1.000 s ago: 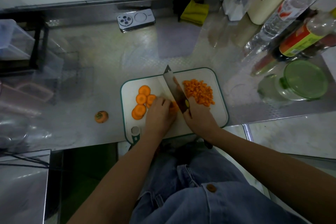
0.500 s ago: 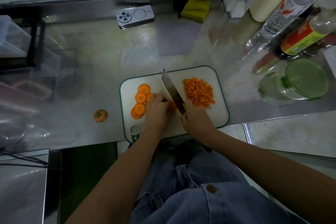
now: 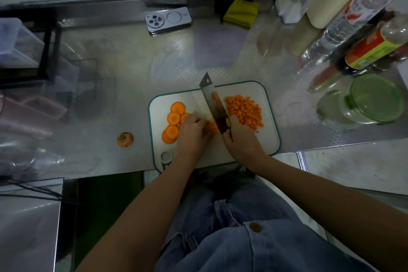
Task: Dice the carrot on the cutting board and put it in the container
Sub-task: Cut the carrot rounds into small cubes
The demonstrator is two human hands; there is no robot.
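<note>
Gripping the knife (image 3: 213, 104), the right hand (image 3: 239, 137) holds its blade just beside the left hand (image 3: 192, 130), whose curled fingers pin a carrot piece (image 3: 211, 127) to the cutting board (image 3: 267, 139). Fingertips so near the edge risk a nick. Counted: four round slices (image 3: 174, 118), one diced pile (image 3: 244, 109), one stub (image 3: 125, 139) off the board.

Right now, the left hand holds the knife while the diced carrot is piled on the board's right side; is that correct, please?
Not quite: the head view shows the right hand gripping the knife; the diced carrot is on the board's right side.
</note>
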